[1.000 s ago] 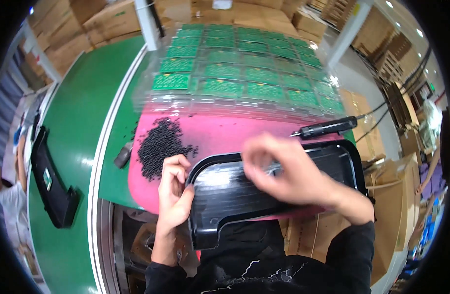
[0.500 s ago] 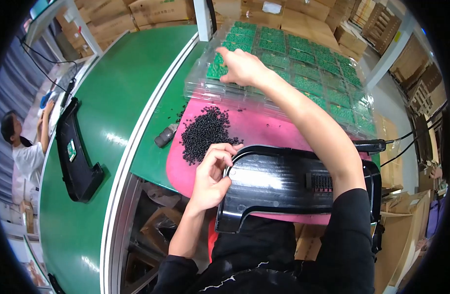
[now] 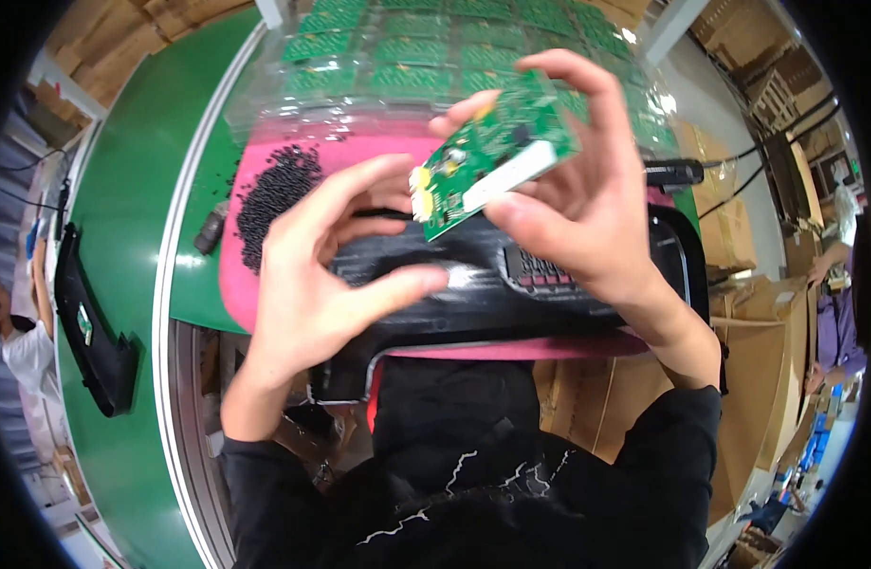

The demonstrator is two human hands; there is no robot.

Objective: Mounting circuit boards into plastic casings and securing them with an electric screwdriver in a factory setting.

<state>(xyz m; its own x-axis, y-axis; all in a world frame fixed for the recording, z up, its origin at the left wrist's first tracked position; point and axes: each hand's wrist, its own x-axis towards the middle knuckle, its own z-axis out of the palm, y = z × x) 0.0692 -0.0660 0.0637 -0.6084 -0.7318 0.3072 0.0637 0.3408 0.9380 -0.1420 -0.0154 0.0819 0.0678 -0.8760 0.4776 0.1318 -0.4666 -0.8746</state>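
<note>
A green circuit board (image 3: 511, 142) with a white strip and yellow-white connectors is pinched in my right hand (image 3: 601, 223), tilted in the air. My left hand (image 3: 307, 280) is open beside the board's connector end, its thumb and fingers spread; whether a fingertip touches the board I cannot tell. Beneath both hands lies a glossy black plastic housing (image 3: 426, 318), hollow side up, with a slotted grille (image 3: 540, 270) in it. My hands hide part of the housing.
The housing rests on a pink mat (image 3: 355, 142) beside a pile of small black parts (image 3: 276, 194). Clear trays of circuit boards (image 3: 388, 81) stand behind. A corded black tool (image 3: 672, 173) lies right. Another housing (image 3: 99, 332) sits on the green belt (image 3: 146, 190), near a person (image 3: 27, 351).
My right hand has come back from the trays, now with a circuit board. My left hand has let go of the housing's edge and risen toward the board. The whole view has shifted.
</note>
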